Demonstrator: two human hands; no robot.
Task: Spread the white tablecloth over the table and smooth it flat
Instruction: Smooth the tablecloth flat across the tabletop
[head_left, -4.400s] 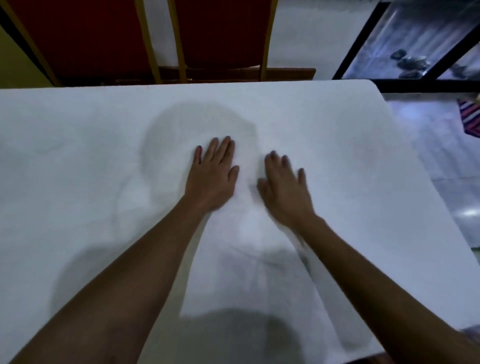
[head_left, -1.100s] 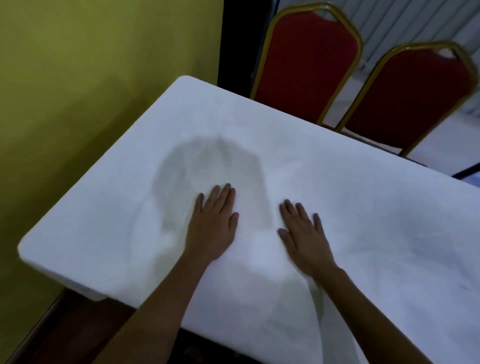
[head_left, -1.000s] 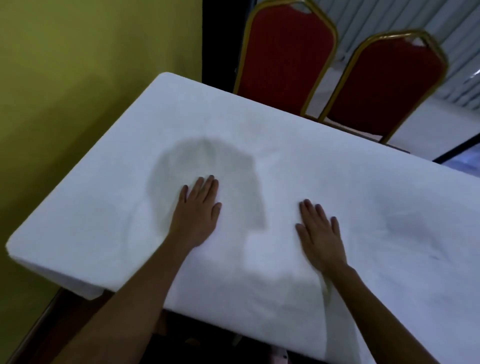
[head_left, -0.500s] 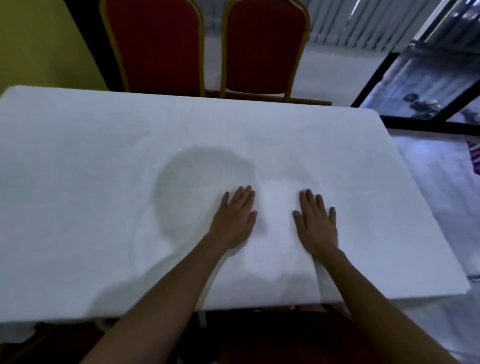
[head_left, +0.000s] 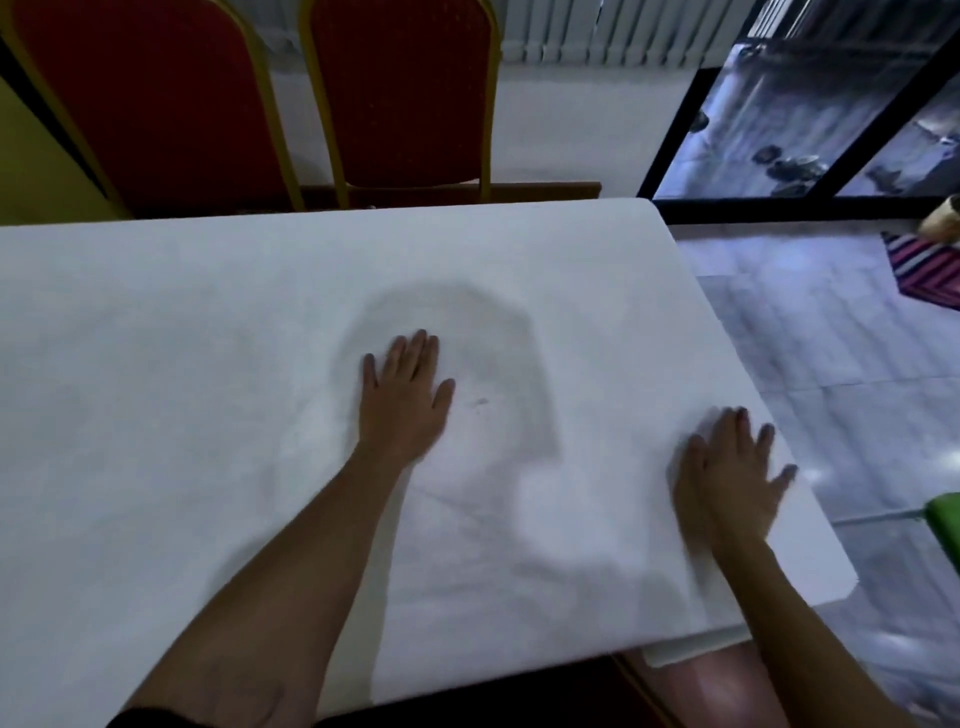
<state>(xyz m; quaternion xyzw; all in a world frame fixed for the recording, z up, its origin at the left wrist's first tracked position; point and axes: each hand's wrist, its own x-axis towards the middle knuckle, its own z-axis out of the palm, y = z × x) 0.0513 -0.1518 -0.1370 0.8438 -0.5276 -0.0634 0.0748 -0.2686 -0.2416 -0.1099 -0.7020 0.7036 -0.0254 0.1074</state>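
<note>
Where hands (head_left: 405, 400) press: tablecloth (head_left: 182, 364) lengthwise left-right.

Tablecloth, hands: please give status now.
Left hand flat, open, mid-table. Right hand flat, open, near right edge, blurred. White tablecloth covers the top, faint creases. Nothing in the way.

Dim, bluish light; a head shadow falls on the tablecloth (head_left: 208, 364), right hand (head_left: 727, 478) motion-blurred
</note>
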